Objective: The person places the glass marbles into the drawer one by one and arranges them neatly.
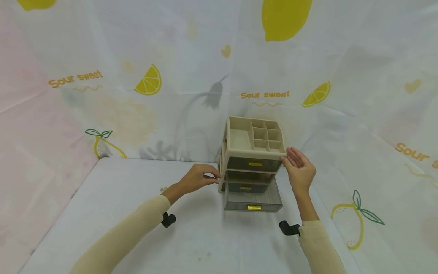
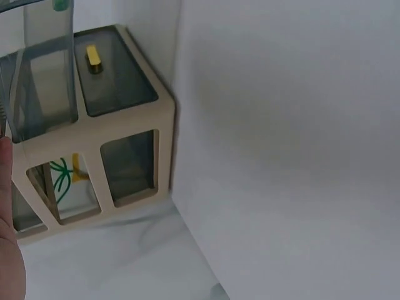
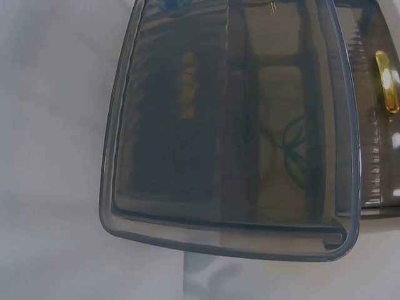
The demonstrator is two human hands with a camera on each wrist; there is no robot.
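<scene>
A beige desktop organizer (image 1: 251,153) with smoky see-through drawers stands on the white surface near the back. Its middle drawer (image 1: 254,207) is pulled well out; the top drawer (image 1: 236,163) and the bottom drawer (image 2: 115,72) are closed. At the organizer's left side, my left hand (image 1: 196,177) has its fingertips at the frame, with a gap between thumb and fingers. My right hand (image 1: 301,169) is at the upper right front corner, fingers fairly straight and thumb toward the front. The right wrist view looks at the pulled-out drawer from close up, without the hand.
Divided compartments (image 1: 267,135) form the organizer's top. Behind it hangs a lemon-print cloth backdrop (image 1: 191,125). White cloth covers the table (image 1: 205,232) in front. Black curved pieces (image 1: 289,228) stick out at both wrists.
</scene>
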